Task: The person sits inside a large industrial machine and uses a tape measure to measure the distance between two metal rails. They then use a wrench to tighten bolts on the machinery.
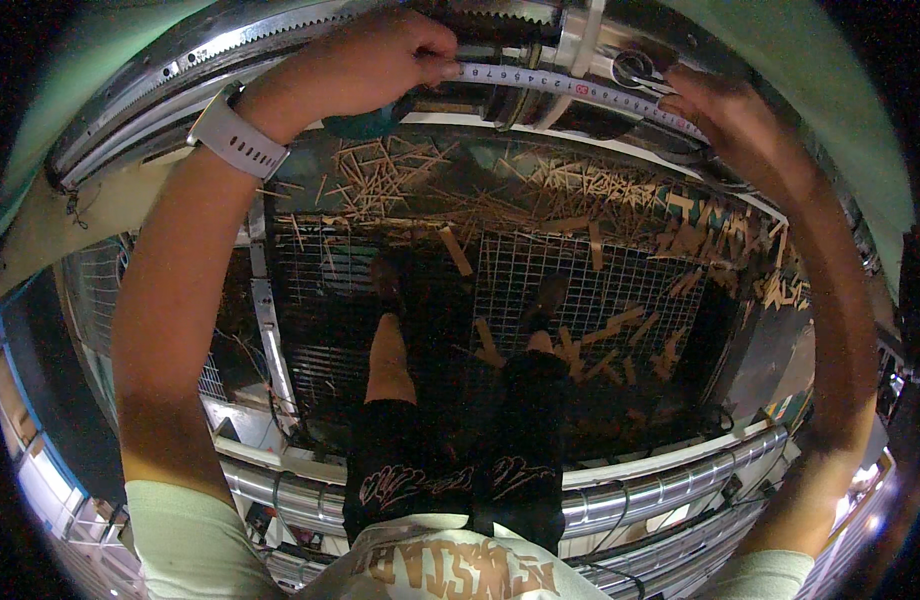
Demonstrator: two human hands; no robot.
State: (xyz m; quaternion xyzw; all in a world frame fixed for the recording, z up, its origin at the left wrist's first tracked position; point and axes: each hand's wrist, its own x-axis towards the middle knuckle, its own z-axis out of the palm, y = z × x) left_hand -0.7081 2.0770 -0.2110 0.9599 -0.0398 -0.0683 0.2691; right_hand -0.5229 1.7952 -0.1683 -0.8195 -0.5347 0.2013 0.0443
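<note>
A white measuring tape [540,80] with dark markings is stretched between my two hands, along the metal machine beam at the far side. My left hand [405,55], below a wrist strapped with a pale watch [238,140], pinches the tape's left end between thumb and fingers. At the tape's other end, my right hand [715,105] has its fingers closed on the strip. Close by my right fingers is a round metal ring-like part [635,68] on the machine. A dark teal rounded thing [365,122] shows beneath my left hand.
A toothed metal rack [280,45] runs along the far beam. Below lie scattered wood strips [390,175] and offcuts on a dark ledge and on wire grating [520,260], where my feet stand. Shiny metal rollers [670,480] cross behind my legs. An upright metal rail [270,330] stands left.
</note>
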